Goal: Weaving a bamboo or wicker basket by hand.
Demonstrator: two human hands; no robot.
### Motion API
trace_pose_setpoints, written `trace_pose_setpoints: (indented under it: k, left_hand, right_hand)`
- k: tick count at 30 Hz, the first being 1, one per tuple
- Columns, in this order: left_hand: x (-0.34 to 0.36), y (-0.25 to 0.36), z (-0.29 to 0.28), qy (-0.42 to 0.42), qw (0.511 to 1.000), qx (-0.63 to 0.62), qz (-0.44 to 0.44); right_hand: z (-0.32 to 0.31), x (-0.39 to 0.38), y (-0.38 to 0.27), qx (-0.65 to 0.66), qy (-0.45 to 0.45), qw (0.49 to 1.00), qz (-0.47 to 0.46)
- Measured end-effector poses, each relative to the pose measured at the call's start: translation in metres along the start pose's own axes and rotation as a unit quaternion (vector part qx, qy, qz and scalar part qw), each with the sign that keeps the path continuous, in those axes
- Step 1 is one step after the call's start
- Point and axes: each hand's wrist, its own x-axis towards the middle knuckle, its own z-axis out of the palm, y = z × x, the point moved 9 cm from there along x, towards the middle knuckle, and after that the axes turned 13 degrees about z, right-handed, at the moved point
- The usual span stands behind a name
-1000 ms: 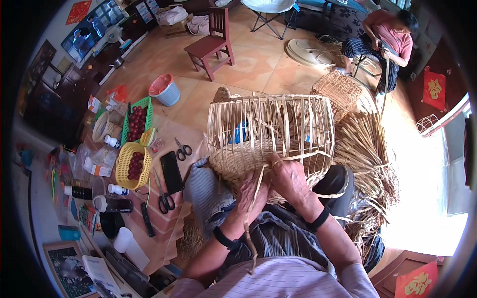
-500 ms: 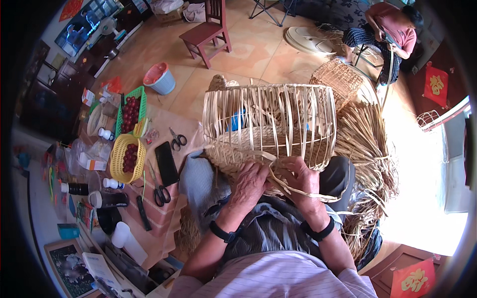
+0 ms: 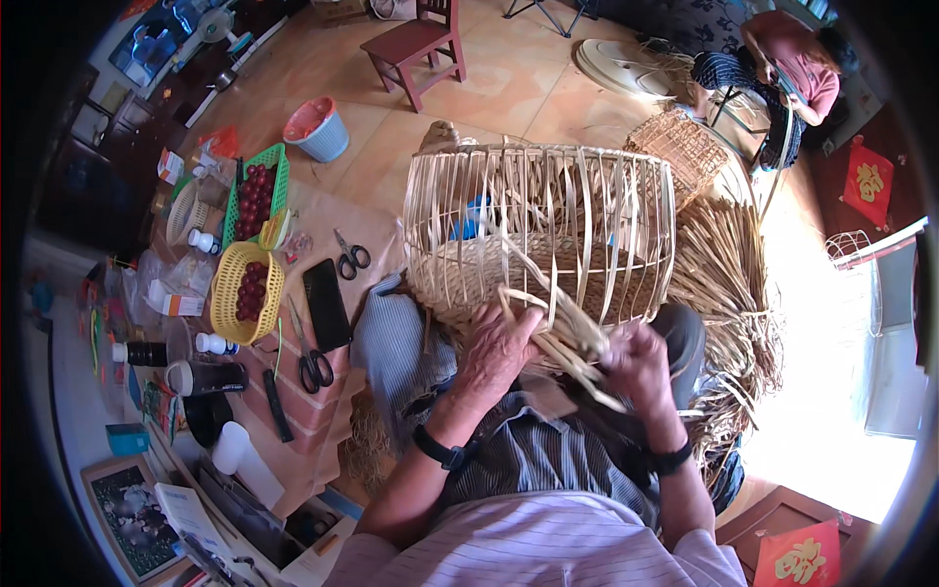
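A half-woven straw basket [image 3: 548, 269] lies on its side across my lap, with upright stakes spaced along its open frame and a tightly plaited base. My left hand [image 3: 497, 344] is closed at the basket's near edge, with a looped straw strand [image 3: 523, 293] between thumb and fingers. To its right, my right hand [image 3: 638, 360] is blurred by motion; its fingers are closed round the pale straw strands [image 3: 579, 338], which slant between both hands. Blue material [image 3: 468, 220] shows through the stakes. Where the strands enter the weave is hidden by my fingers.
On the left table lie scissors [image 3: 315, 367], a black phone [image 3: 327, 303] and a yellow basket [image 3: 223, 293] of red fruit. A large straw bundle [image 3: 729, 284] stands at my right. Beyond are a blue bin [image 3: 328, 142], a red chair [image 3: 416, 54] and a seated person [image 3: 797, 59].
My right hand has moved right and slightly down, drawing the straw strands away from my left hand. The left hand stays at the basket's near edge. The view has shifted slightly.
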Motion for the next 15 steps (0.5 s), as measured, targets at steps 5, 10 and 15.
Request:
trace_pose_setpoints:
  k: [5, 10, 15]
  left_hand:
    - [0.014, 0.005, -0.006, -0.092, 0.995, -0.036, 0.031]
    - [0.041, 0.050, -0.082, -0.179, 0.983, -0.018, 0.037]
    - [0.061, 0.199, -0.235, 0.035, 0.953, -0.142, 0.265]
  right_hand:
    - [0.004, -0.023, 0.029, 0.052, -0.061, 0.984, 0.158]
    - [0.036, 0.006, -0.014, -0.453, -0.020, 0.891, 0.028]
    - [0.031, 0.007, 0.014, -0.371, -0.058, 0.922, 0.096]
